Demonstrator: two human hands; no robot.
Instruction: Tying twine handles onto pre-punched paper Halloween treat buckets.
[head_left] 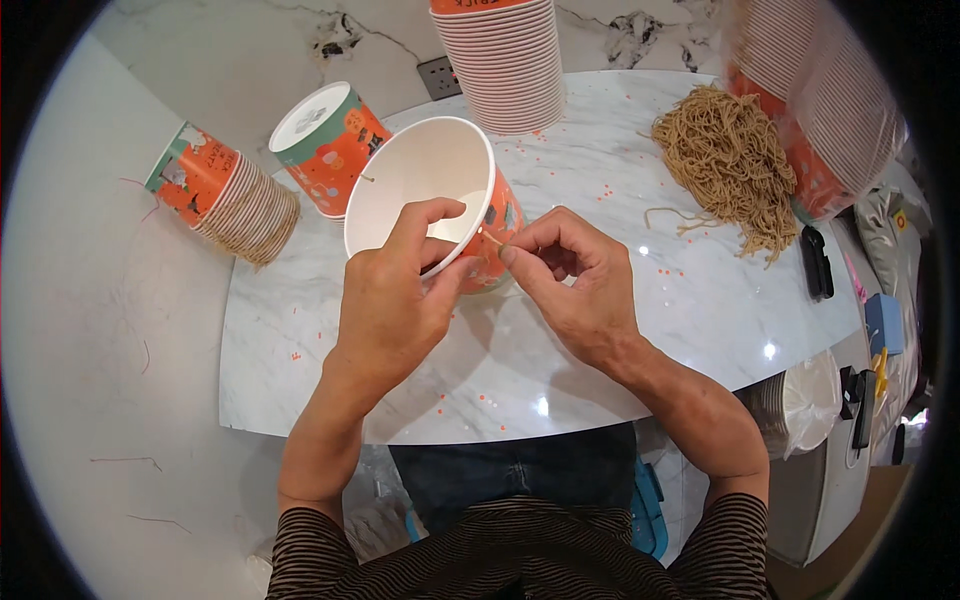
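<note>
A paper bucket, white inside with an orange and green printed outside, tilts over the table with its mouth toward me. My left hand grips its near rim, thumb outside and fingers reaching inside. Beside the bucket's right wall, my right hand pinches a thin tan cord between thumb and forefinger. The cord's tip is at a small hole just below the rim; whether it has passed through is too small to tell. A short piece of cord shows on the inner left wall.
A heap of tan cords lies at the right, next to wrapped stacked buckets. A tall bucket stack stands behind. At left are an upturned bucket and a stack with cords. A black tool lies near the right edge.
</note>
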